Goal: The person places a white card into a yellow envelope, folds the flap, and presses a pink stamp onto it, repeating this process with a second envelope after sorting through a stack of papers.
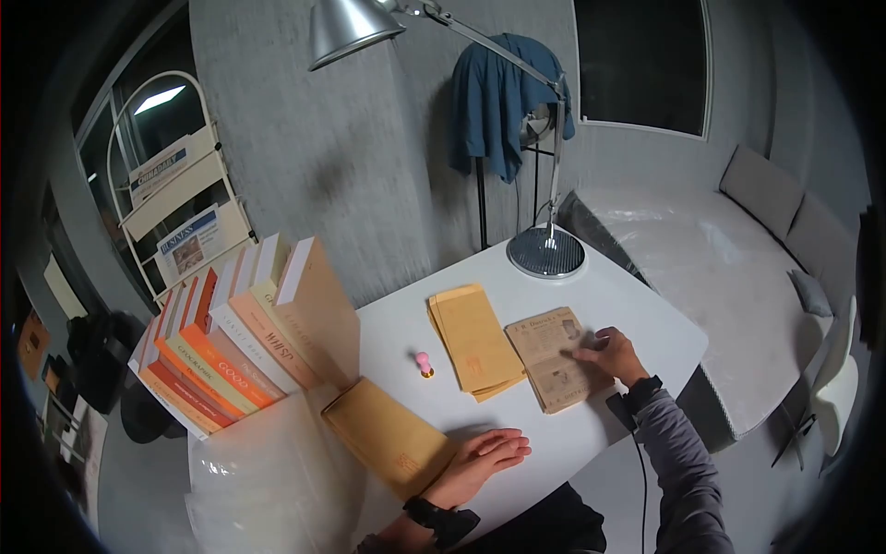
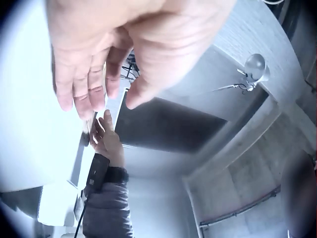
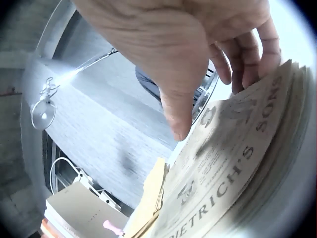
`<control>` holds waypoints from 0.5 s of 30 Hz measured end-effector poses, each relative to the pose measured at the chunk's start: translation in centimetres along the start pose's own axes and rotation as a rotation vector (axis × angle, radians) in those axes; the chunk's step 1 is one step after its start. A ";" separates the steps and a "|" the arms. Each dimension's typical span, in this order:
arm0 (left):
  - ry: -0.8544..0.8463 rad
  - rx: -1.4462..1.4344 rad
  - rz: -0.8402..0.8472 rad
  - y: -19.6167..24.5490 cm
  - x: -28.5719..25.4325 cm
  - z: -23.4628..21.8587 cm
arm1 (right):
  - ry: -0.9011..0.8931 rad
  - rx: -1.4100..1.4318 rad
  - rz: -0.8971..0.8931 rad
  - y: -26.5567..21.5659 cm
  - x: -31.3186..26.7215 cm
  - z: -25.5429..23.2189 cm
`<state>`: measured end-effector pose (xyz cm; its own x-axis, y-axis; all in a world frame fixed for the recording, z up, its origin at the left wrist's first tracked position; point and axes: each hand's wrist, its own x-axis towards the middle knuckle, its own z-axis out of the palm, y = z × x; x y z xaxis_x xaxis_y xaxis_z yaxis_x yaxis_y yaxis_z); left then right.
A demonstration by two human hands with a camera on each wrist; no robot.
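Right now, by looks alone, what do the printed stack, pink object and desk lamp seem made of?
Printed stack: matte paper, judging by its thin, layered edges.
Pink object: perhaps plastic or painted wood; its gold colour below suggests brass or gilt metal. Too small to judge the finish.
Desk lamp: probably metal with a satin finish, since it looks silvery with soft highlights.

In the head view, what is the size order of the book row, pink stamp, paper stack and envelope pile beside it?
1. Book row
2. Paper stack and envelope pile: too alike to rank
3. Pink stamp
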<state>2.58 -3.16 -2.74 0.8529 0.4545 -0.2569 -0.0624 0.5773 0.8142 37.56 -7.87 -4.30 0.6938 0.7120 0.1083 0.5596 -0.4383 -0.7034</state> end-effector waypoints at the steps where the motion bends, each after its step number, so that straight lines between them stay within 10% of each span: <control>1: 0.001 -0.022 -0.014 -0.2 0.2 -0.1 | -0.031 -0.017 0.035 -0.2 0.0 0.0; 15: -0.026 -0.082 -0.038 -0.9 1.0 -1.1 | -0.045 -0.227 0.086 -2.1 0.3 0.4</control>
<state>2.90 -2.44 -4.31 0.8687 0.4140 -0.2720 -0.0713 0.6479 0.7584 36.40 -6.52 -3.10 0.7253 0.6882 0.0194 0.5903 -0.6070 -0.5321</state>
